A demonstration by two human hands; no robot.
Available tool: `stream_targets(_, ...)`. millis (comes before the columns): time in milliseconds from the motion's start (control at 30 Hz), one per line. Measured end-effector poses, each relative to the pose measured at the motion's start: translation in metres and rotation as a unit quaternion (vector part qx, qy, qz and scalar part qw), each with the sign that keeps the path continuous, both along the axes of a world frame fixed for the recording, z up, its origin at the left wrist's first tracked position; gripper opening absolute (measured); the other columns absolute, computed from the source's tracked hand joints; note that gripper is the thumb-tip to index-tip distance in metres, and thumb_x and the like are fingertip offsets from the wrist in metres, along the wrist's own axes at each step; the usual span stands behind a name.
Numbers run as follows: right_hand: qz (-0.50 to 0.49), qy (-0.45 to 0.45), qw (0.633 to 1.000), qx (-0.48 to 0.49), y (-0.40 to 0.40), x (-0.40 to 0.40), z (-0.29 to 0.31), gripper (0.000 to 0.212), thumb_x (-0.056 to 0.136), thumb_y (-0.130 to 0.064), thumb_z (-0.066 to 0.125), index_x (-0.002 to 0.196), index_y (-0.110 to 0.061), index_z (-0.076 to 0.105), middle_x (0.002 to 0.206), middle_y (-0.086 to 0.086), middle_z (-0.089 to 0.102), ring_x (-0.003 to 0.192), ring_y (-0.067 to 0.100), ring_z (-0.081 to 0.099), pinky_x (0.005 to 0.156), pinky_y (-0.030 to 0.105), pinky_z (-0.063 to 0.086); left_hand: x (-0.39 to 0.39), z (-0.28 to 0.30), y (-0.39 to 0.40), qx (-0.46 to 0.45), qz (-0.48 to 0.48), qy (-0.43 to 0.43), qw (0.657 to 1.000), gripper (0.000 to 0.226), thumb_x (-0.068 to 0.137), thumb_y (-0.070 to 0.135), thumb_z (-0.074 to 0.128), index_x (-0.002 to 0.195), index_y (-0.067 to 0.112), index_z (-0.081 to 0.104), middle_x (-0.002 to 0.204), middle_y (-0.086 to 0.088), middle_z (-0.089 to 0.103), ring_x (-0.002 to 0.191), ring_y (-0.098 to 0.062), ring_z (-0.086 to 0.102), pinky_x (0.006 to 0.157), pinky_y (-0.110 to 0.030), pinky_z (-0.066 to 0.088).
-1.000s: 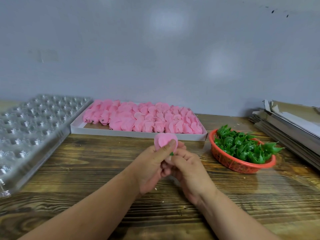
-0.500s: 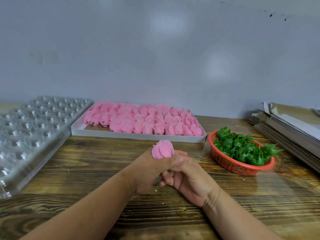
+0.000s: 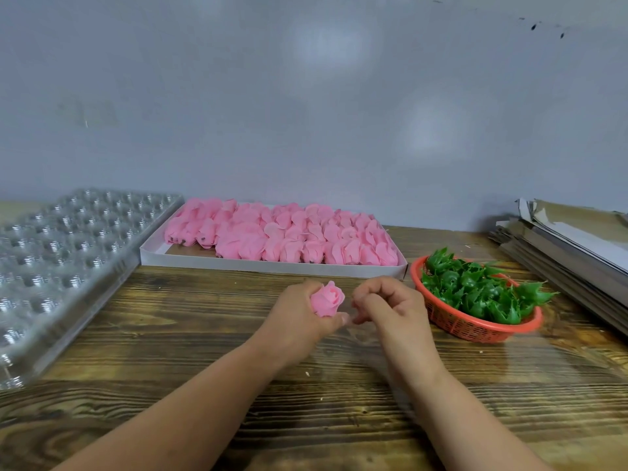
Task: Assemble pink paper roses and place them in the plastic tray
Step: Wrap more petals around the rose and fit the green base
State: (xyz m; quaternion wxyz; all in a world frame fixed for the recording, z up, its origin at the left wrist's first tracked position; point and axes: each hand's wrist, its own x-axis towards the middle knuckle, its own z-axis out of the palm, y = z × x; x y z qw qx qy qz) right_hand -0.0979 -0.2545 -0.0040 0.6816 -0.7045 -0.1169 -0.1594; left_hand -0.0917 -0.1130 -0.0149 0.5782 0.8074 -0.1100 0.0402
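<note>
My left hand (image 3: 295, 317) grips a pink paper rose (image 3: 327, 299), bloom facing up, above the middle of the wooden table (image 3: 190, 338). My right hand (image 3: 390, 307) is just to its right, fingers curled, fingertips close to my left thumb; nothing shows in it. A clear plastic tray (image 3: 64, 253) with several round cells lies at the left. A white box (image 3: 272, 266) full of pink paper roses (image 3: 282, 236) sits at the back centre. A red basket (image 3: 475, 326) holds green sepals (image 3: 475, 287) at the right.
A stack of flat cardboard sheets (image 3: 571, 246) lies along the right edge. A grey wall (image 3: 306, 96) rises behind the table. Small crumbs dot the wood near my forearms.
My right hand has come off the rose and moved right. My left hand now holds the rose alone, turned so the bloom faces up.
</note>
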Motion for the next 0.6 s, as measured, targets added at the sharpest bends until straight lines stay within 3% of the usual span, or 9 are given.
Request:
stream_targets(67, 0.04, 0.014, 0.999, 0.028, 0.0015, -0.0014, 0.0016, 0.013, 0.073, -0.008, 0.064, 0.06, -0.007, 0.06, 0.055, -0.002, 0.055, 0.051, 0.008, 0.052, 0.049, 0.021, 0.045, 0.0007, -0.0008, -0.001, 0.002, 0.0, -0.007, 1.0, 0.023, 0.076, 0.016, 0.08, 0.078, 0.02, 0.057, 0.07, 0.005, 0.053, 0.064, -0.008, 0.045, 0.058, -0.015, 0.037)
stream_targets(167, 0.06, 0.031, 0.997, 0.024, 0.0042, -0.0011, 0.0004, 0.033, 0.082, -0.008, 0.067, 0.051, -0.017, 0.061, 0.05, -0.002, 0.053, 0.049, 0.008, 0.048, 0.049, 0.019, 0.042, 0.0008, -0.0021, -0.0036, 0.017, 0.004, -0.007, 1.0, 0.024, 0.076, 0.016, 0.08, 0.089, 0.02, 0.061, 0.082, 0.002, 0.063, 0.071, -0.009, 0.054, 0.063, -0.02, 0.042)
stream_targets(267, 0.067, 0.041, 0.997, 0.008, 0.0055, -0.001, -0.0006, 0.035, 0.084, -0.004, 0.063, 0.051, -0.014, 0.059, 0.046, 0.0, 0.051, 0.047, 0.007, 0.045, 0.049, 0.017, 0.039, 0.0017, -0.0045, -0.0047, 0.05, 0.017, -0.034, 0.998, 0.028, 0.078, 0.014, 0.077, 0.079, 0.029, 0.054, 0.076, 0.009, 0.059, 0.065, -0.004, 0.052, 0.056, -0.011, 0.039)
stream_targets(367, 0.068, 0.052, 0.996, 0.021, 0.0052, -0.0011, 0.0004, 0.028, 0.084, 0.002, 0.056, 0.058, -0.005, 0.061, 0.047, 0.003, 0.05, 0.045, 0.008, 0.045, 0.047, 0.015, 0.038, 0.0017, -0.0063, -0.0052, 0.058, 0.014, -0.045, 0.997, 0.029, 0.077, 0.013, 0.077, 0.081, 0.028, 0.052, 0.076, 0.01, 0.057, 0.066, -0.004, 0.051, 0.055, -0.013, 0.037)
stream_targets(600, 0.114, 0.091, 0.987, 0.06, 0.0006, 0.001, -0.0005, 0.023, 0.084, 0.002, 0.056, 0.064, -0.006, 0.064, 0.048, 0.004, 0.051, 0.045, 0.007, 0.044, 0.043, 0.014, 0.035, 0.0003, -0.0041, -0.0059, 0.019, -0.003, -0.037, 0.999, 0.028, 0.078, 0.006, 0.073, 0.078, 0.025, 0.053, 0.07, 0.009, 0.054, 0.058, -0.001, 0.045, 0.052, -0.013, 0.035)
